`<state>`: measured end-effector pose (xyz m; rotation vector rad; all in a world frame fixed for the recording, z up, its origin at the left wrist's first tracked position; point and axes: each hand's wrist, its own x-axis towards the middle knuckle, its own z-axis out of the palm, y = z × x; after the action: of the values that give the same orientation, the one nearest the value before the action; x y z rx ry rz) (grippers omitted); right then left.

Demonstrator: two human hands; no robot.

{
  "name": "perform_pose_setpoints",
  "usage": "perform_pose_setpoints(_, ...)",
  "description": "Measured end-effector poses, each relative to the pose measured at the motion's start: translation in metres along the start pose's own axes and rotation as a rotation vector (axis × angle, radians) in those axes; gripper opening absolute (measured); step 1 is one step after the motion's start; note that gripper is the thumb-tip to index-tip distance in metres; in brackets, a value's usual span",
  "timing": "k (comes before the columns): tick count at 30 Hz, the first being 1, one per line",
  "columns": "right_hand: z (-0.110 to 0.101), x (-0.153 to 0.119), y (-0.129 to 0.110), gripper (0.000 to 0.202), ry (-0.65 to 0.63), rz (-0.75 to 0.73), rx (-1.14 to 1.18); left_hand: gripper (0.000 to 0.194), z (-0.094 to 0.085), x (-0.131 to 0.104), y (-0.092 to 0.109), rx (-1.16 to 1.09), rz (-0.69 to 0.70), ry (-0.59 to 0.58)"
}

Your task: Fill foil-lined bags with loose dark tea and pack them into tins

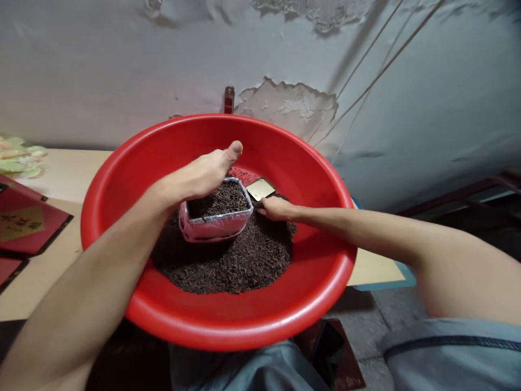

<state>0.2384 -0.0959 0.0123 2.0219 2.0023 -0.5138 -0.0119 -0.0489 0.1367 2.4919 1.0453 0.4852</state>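
Observation:
A pink rectangular container with a silvery rim stands slightly tilted, filled with dark, thin, rolled pieces that look like loose tea leaves. More of these dark leaves lie heaped around it in a wide red basin. My left hand is over the container's far left rim, thumb stretched out; its other fingers are mostly hidden. To the right of the container, my right hand is low against the heap, fingers closed at the near edge of a flat, pale gold card-like piece.
The basin rests on a pale tabletop. Red boxes with gold labels and pale flowers are at the left. Behind is a wall with peeling paint, crossed by cords at the right. A dark flat object lies below the basin.

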Motion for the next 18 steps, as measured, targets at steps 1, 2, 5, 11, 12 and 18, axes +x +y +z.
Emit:
perform_pose_setpoints(1,-0.006,0.001,-0.001,0.033,0.015,-0.027,0.012,0.103,-0.004,0.000,-0.003,-0.043,-0.016,0.026)
perform_pose_setpoints(2,-0.012,0.000,-0.003,0.031,0.044,-0.059,0.050,0.104,-0.007,0.000,-0.005,-0.071,-0.047,0.049)
perform_pose_setpoints(5,-0.032,-0.008,-0.011,0.033,0.238,-0.172,0.399,0.099,-0.015,0.000,-0.011,-0.052,-0.136,0.099)
perform_pose_setpoints(11,-0.077,-0.043,-0.054,0.051,0.619,-0.340,1.365,0.093,-0.023,0.003,-0.019,0.034,-0.201,0.080)
perform_pose_setpoints(12,-0.082,-0.047,-0.065,0.053,0.642,-0.359,1.450,0.092,-0.023,0.003,-0.020,0.037,-0.195,0.088)
perform_pose_setpoints(18,-0.085,-0.045,-0.119,0.055,0.688,-0.369,1.691,0.088,-0.019,0.003,-0.026,-0.010,-0.162,0.131)
